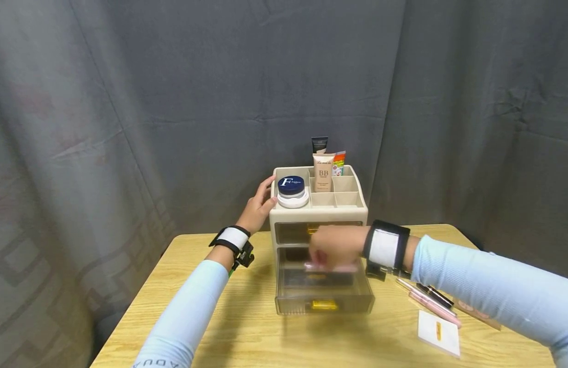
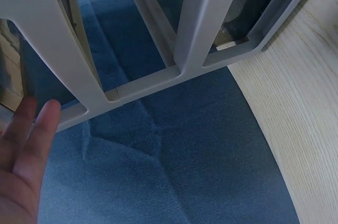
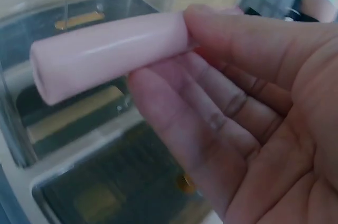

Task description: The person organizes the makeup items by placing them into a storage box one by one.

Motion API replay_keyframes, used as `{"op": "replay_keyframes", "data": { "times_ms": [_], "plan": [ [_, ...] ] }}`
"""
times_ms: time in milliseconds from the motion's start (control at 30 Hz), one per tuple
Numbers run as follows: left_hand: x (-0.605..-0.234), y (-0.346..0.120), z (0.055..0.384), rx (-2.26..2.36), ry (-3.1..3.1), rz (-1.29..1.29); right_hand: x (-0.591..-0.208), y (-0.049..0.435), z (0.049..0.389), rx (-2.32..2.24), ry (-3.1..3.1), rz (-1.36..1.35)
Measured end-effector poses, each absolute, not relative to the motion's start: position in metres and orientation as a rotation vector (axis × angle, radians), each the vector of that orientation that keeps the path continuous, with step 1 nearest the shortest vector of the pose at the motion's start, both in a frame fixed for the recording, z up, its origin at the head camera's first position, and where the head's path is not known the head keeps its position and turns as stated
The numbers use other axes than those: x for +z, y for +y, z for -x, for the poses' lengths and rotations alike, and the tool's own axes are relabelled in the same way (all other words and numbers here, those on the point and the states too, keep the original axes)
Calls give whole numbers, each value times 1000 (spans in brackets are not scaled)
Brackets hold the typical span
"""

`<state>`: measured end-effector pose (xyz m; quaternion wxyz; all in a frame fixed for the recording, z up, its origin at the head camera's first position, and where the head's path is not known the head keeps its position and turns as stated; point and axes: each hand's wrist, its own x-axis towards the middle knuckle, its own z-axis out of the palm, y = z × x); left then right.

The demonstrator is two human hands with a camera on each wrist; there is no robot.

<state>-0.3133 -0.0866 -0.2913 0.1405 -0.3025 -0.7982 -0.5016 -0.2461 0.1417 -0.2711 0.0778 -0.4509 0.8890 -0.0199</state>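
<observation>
A beige desktop organizer (image 1: 318,216) stands on the table, its lower smoky clear drawer (image 1: 293,305) pulled out. My right hand (image 1: 336,246) is over that drawer, pinching a slim pink cosmetic tube (image 3: 108,57) between thumb and fingers. The tube lies nearly level above the drawer and is blurred in the head view. At the organizer's upper left side rests my left hand (image 1: 256,210), fingers extended along its edge. In the left wrist view, two fingertips (image 2: 48,112) of it show beside the organizer's side frame (image 2: 119,94).
The organizer's top holds a jar with a navy lid (image 1: 291,185), a BB cream tube (image 1: 323,174), a black tube (image 1: 319,144) and an orange tube (image 1: 339,163). Right of it lie a pink pen-like tube (image 1: 434,307), a black one (image 1: 435,295) and a white square packet (image 1: 438,333).
</observation>
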Motion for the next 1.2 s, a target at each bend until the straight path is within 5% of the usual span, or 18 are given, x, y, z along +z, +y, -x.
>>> {"op": "replay_keyframes", "data": {
  "times_ms": [200,500,1200],
  "plan": [
    [-317,-90,348,-1406,-2312,847,-300,131,266,31,2604,1290],
    [-317,-90,348,-1416,-2312,850,-311,118,264,77,2575,1059],
    [-318,-90,348,-1400,-2308,848,-327,115,258,6,2522,1015]
  ]
}}
